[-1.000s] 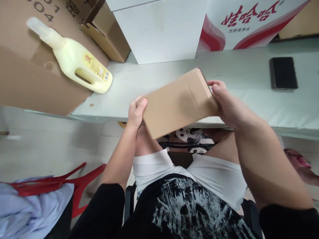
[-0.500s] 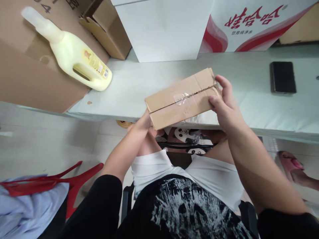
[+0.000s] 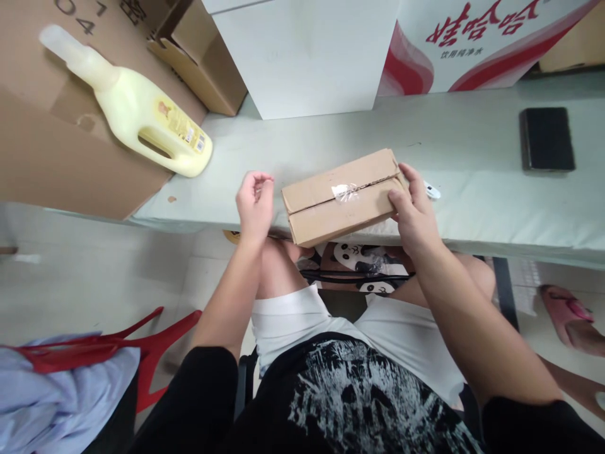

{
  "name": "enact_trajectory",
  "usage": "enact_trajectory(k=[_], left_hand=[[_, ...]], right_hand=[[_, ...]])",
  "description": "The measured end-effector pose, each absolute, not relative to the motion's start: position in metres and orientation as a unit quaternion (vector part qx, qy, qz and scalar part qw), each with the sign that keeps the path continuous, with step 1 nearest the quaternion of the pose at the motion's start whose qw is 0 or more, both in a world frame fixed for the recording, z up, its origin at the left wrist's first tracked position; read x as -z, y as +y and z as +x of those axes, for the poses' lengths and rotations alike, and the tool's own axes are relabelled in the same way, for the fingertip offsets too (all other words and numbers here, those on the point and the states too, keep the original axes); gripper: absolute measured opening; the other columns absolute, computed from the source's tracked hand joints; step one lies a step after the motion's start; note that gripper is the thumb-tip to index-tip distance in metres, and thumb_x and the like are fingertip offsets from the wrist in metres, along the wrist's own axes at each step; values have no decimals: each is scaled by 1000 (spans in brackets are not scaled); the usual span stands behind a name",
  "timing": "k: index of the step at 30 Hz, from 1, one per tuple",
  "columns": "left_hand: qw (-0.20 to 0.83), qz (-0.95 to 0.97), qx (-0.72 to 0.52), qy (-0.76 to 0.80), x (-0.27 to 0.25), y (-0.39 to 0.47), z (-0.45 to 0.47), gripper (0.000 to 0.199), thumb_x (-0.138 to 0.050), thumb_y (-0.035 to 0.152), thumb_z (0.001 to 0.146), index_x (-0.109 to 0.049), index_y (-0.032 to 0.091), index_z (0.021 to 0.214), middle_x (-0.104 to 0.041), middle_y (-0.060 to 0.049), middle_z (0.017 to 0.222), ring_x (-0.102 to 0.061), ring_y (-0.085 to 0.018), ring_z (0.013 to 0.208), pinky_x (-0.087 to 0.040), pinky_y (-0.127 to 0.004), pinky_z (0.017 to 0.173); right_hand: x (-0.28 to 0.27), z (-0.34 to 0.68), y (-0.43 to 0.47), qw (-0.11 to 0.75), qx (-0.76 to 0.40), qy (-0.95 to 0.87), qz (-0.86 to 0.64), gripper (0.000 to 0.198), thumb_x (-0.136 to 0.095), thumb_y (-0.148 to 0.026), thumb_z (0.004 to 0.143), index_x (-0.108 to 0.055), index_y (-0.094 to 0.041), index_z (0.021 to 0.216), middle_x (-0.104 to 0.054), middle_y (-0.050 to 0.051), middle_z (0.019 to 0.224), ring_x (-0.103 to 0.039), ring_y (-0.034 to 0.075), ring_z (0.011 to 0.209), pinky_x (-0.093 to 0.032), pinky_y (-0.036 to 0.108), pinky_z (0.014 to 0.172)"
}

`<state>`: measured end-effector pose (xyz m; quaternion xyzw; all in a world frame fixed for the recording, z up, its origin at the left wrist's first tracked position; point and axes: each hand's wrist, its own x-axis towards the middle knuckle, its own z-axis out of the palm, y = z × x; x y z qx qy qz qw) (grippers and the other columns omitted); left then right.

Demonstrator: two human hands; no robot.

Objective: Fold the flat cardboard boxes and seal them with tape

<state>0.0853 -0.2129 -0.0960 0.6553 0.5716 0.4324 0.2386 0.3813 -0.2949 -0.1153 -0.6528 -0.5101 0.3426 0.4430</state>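
Note:
A small brown cardboard box (image 3: 331,180) is tilted above the front edge of the table. A strip of clear tape (image 3: 346,192) lies across the middle of its top seam. My right hand (image 3: 413,205) grips the box's right end, thumb on top and fingers round the far side. Left of the box and apart from it is my left hand (image 3: 256,202), fingers curled in and thumb against the index finger. Whether anything sits in that pinch is hidden. Just beyond my right hand, a small white object (image 3: 432,191) lies on the table, partly covered.
A pale yellow pump-top bottle (image 3: 142,113) leans against a large carton (image 3: 57,151) at left. Behind stand an open carton (image 3: 208,60), a white box (image 3: 307,63) and a red-and-white printed box (image 3: 463,57). A black rectangular object (image 3: 547,139) rests on the right of the table.
My left hand has come out from under the box's left end and moved up and left, away from it. The box, in my right hand, has lowered slightly, uncovering the small white object.

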Motion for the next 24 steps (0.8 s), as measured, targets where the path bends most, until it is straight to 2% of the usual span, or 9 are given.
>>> enact_trajectory(k=[2, 4, 8, 10, 12, 15, 18, 22, 24], left_hand=[[180, 758, -409, 475, 71, -232, 99, 40, -42, 55, 104, -62, 21, 107, -70, -3, 108, -67, -19, 106, -54, -43, 96], [142, 845, -331, 394, 53, -251, 118, 38, -42, 50, 103, -64, 22, 116, -69, -7, 128, -62, -24, 124, -49, -46, 108], [82, 918, -148, 358, 43, -272, 142, 49, -58, 46, 94, -61, 25, 139, -61, -6, 149, -47, -35, 146, -36, -54, 121], [64, 925, -98, 363, 43, -273, 142, 60, -63, 48, 92, -56, 26, 147, -55, -6, 156, -42, -37, 150, -32, -56, 124], [54, 930, -70, 358, 43, -273, 139, 65, -64, 48, 92, -51, 26, 152, -50, -7, 160, -38, -37, 152, -29, -56, 126], [46, 932, -39, 356, 42, -274, 136, 68, -64, 45, 93, -46, 27, 156, -47, -6, 163, -35, -37, 155, -25, -57, 127], [43, 930, -25, 364, 41, -277, 136, 70, -65, 46, 92, -44, 30, 157, -43, -6, 166, -30, -41, 156, -22, -63, 126], [41, 928, -27, 370, 42, -278, 138, 70, -65, 47, 92, -44, 33, 157, -41, -5, 167, -27, -43, 157, -21, -66, 125], [43, 927, -34, 371, 43, -276, 138, 68, -65, 46, 93, -45, 34, 156, -42, -6, 167, -28, -43, 157, -21, -66, 125]], right_hand=[[114, 378, -296, 443, -335, -513, -655, 60, -46, -60, 98, -37, -37, 152, -52, 9, 152, -57, 31, 132, -58, 47, 96], [113, 376, -298, 453, -335, -513, -648, 62, -46, -63, 97, -39, -36, 152, -51, 9, 154, -55, 31, 135, -58, 47, 97], [119, 389, -299, 486, -359, -488, -629, 60, -21, -65, 102, -51, -33, 143, -59, 8, 146, -60, 28, 132, -57, 48, 99], [127, 407, -294, 470, -306, -489, -668, 58, -20, -59, 103, -60, -29, 132, -65, 9, 136, -63, 28, 126, -54, 50, 102], [139, 431, -286, 404, -198, -510, -733, 46, -40, -51, 98, -63, -24, 128, -66, 13, 130, -62, 31, 124, -50, 53, 106], [157, 462, -275, 271, -94, -546, -787, 54, -56, -37, 88, -60, -17, 137, -61, 20, 137, -56, 37, 130, -43, 56, 112], [169, 475, -269, 192, -71, -572, -794, 49, -54, -36, 89, -64, -18, 133, -61, 20, 139, -54, 39, 129, -42, 58, 109], [168, 476, -269, 170, -71, -571, -800, 34, -50, -34, 90, -70, -18, 112, -68, 20, 116, -59, 36, 111, -46, 54, 100], [164, 476, -270, 218, -110, -551, -798, 23, -51, -31, 87, -67, -19, 99, -68, 16, 99, -61, 32, 98, -48, 49, 93]])
